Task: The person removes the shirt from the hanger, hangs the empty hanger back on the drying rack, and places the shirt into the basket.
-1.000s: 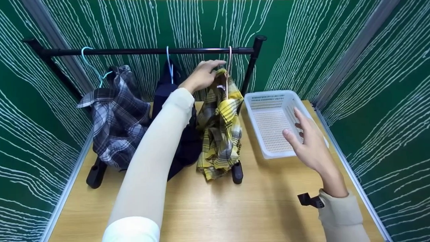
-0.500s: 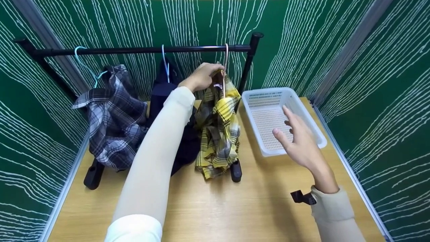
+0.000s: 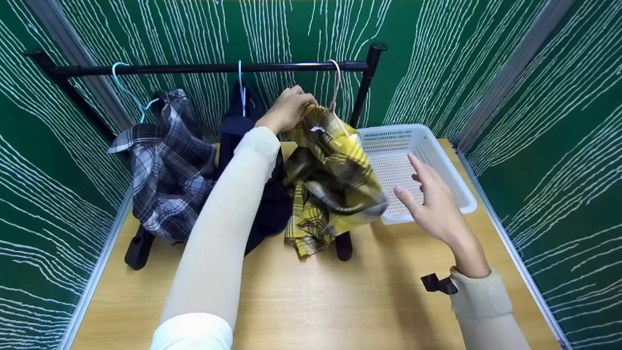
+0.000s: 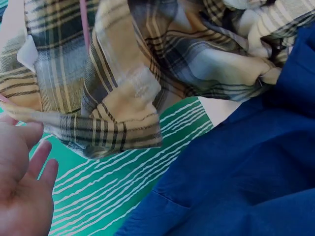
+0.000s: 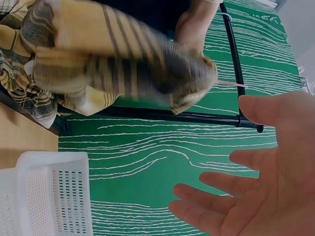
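Observation:
A yellow plaid shirt [image 3: 352, 165] hangs from a pink hanger [image 3: 336, 85] hooked on the black rail, its lower part blurred and swung out to the right. My left hand [image 3: 287, 111] pinches the shirt at its left shoulder, close to the hanger; the fingertips are partly hidden by cloth. In the left wrist view, thumb and fingers of the left hand [image 4: 22, 182] lie at the edge of the plaid fabric [image 4: 113, 113]. My right hand [image 3: 432, 206] hovers in front of the white basket [image 3: 452, 180], holding nothing, fingers extended and thumb apart.
On the black rack [image 3: 170, 69] also hang a grey plaid shirt [image 3: 165, 175] at left and a dark navy garment [image 3: 235, 138], both on blue hangers. The rack's feet [image 3: 139, 250] stand on the wooden table [image 3: 311, 301]. Green walls surround it.
The left hand has taken hold of the yellow shirt's shoulder and pulled it off toward the left, tilting the hanger. The shirt's front has swung right, overlapping the basket. The right hand moved slightly left.

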`<action>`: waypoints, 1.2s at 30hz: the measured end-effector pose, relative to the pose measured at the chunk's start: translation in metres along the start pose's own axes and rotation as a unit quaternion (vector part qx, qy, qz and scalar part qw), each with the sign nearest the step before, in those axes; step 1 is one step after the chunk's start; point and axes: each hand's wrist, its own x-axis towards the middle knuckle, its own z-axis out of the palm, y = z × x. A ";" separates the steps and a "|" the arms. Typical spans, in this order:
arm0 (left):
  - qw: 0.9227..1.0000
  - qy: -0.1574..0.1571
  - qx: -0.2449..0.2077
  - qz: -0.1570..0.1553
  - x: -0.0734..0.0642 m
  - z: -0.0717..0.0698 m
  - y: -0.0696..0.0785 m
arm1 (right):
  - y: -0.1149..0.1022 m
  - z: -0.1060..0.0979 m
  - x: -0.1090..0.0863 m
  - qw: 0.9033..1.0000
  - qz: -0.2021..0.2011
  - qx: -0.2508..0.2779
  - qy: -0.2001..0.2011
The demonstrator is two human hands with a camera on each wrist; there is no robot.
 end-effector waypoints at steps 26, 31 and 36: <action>0.996 -0.003 0.009 0.090 -0.011 0.001 -0.013 | -0.011 -0.015 0.025 0.999 -0.001 -0.032 -0.004; 0.994 0.010 0.007 0.106 -0.015 0.003 -0.015 | -0.012 -0.018 0.032 0.999 0.000 -0.044 -0.013; 0.994 0.028 0.009 0.108 -0.019 0.003 -0.017 | -0.011 -0.021 0.037 0.999 0.003 -0.052 -0.016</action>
